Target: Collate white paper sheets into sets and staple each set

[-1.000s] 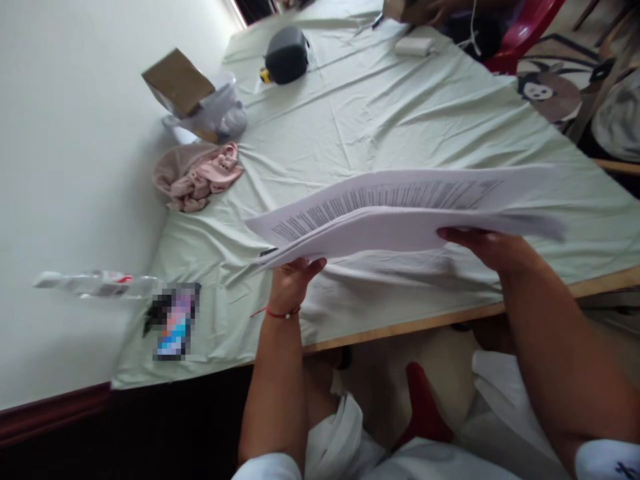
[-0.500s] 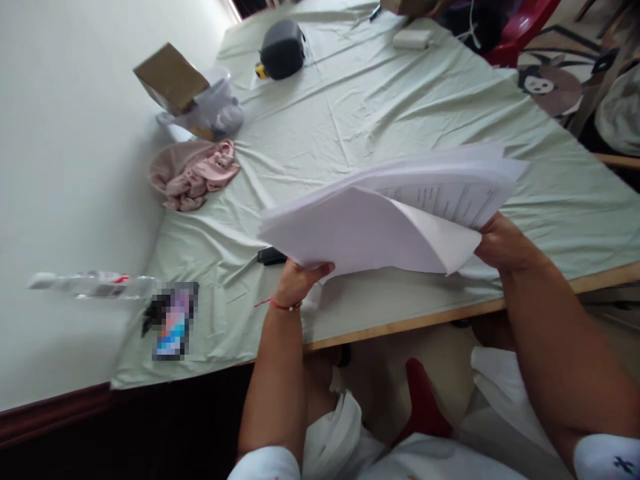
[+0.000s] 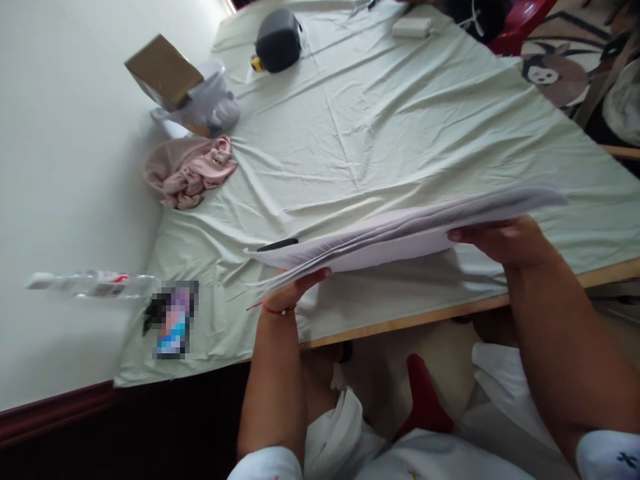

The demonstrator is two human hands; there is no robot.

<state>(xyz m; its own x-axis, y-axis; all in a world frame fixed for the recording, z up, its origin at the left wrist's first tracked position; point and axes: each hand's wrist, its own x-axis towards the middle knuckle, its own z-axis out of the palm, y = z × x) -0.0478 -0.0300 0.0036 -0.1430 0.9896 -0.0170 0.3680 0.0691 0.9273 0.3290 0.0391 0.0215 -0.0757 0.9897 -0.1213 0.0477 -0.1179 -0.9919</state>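
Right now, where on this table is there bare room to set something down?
Free: the broad middle of the tablecloth, between the pink cloth, black case, white block and held papers. Crowded: the left side, with cardboard box, plastic bag, pink cloth and bottle. The papers hide some tablecloth.

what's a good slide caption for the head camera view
Left hand and right hand grip a stack of paper sheets above a pale green tablecloth.

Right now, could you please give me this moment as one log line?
left hand: holds papers; right hand: holds papers; papers: over table; pink cloth: on table
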